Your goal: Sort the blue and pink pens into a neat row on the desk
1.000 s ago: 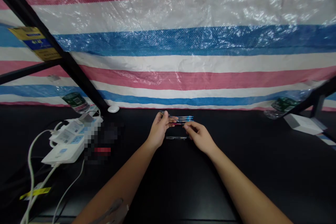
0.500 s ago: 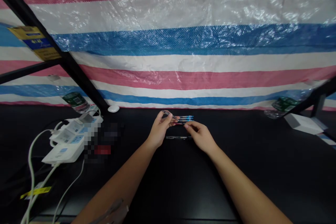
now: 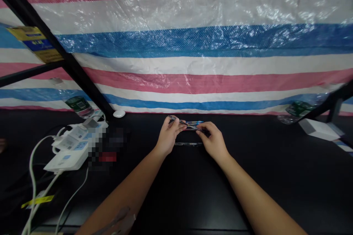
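Observation:
Between my two hands a dark pen [image 3: 191,126] is held aslant, its left end higher and its right end lower. My left hand [image 3: 167,138] pinches it near the left end. The fingers of my right hand [image 3: 214,141] are closed on its right end. Just behind, several blue and clear pens [image 3: 196,122] lie side by side on the black table [image 3: 176,191], partly covered by my fingers. Nearer to me, one black pen [image 3: 188,144] rests flat below both hands, its right tip close to my right hand.
To the left lies a white power strip [image 3: 74,150] with plugs and cables. A white round object [image 3: 119,114] sits by the black frame post [image 3: 88,77]. Plastic bottles with green labels [image 3: 79,105] stand on both sides. A white box [image 3: 320,129] is at the right.
My right hand has risen slightly and now grips the right end of the pen in my left hand. The pen now spans both hands. The pens on the table have stayed put.

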`<state>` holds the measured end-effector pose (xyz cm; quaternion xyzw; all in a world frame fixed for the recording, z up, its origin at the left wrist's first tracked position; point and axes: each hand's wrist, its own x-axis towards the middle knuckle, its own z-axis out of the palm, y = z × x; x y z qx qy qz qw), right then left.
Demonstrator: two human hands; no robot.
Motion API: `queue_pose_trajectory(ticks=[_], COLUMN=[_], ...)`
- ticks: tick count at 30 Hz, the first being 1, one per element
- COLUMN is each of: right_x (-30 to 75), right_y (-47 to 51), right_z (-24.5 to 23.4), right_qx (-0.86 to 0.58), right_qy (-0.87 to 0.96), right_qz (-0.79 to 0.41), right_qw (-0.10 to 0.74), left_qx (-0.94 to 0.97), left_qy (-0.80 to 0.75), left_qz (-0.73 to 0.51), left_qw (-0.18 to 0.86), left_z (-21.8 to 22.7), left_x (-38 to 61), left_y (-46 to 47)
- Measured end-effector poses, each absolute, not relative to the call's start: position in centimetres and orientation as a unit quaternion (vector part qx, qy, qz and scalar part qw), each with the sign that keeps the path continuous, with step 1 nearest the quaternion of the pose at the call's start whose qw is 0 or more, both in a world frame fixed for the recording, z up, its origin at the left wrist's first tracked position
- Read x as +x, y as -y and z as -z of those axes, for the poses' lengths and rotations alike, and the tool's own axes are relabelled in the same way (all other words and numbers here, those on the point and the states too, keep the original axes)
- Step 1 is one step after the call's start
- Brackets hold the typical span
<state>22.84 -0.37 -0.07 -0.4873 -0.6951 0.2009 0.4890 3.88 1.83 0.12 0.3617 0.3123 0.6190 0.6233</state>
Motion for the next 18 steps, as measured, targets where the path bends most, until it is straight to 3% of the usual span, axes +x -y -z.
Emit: queue_pose_trajectory(ticks=[18], right_x=[21.9], right_y=[1.1], right_z=[-0.8], right_qx=[-0.454], right_qy=[0.698], right_qz=[-0.230], right_qw=[0.503], left_qx=[0.395], left_qy=[-0.299], left_qz=[-0.579], left_qw=[0.647], left_z=[-0.1], left_x=[4.4], left_y=[-1.1])
